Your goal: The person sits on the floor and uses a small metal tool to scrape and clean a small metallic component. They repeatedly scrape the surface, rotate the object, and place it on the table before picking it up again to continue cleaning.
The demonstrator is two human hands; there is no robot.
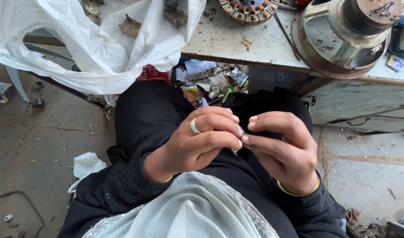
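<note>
My left hand [197, 141], with a silver ring on one finger, is curled in front of my lap over black clothing. My right hand [281, 145] meets it fingertip to fingertip. Between the fingertips of both hands sits a small thin metallic piece [238, 132]; most of it is hidden by the fingers, and I cannot tell its kind. Both wrists wear thin yellow bangles.
A worn white workbench [219, 39] stands ahead, bearing a large rusty speaker frame [343, 35], a round copper-wound stator [248, 9] and a white plastic bag [100, 44] with metal scraps. Wrappers and litter [211, 83] lie under the bench. A white rag [85, 165] lies on the concrete floor.
</note>
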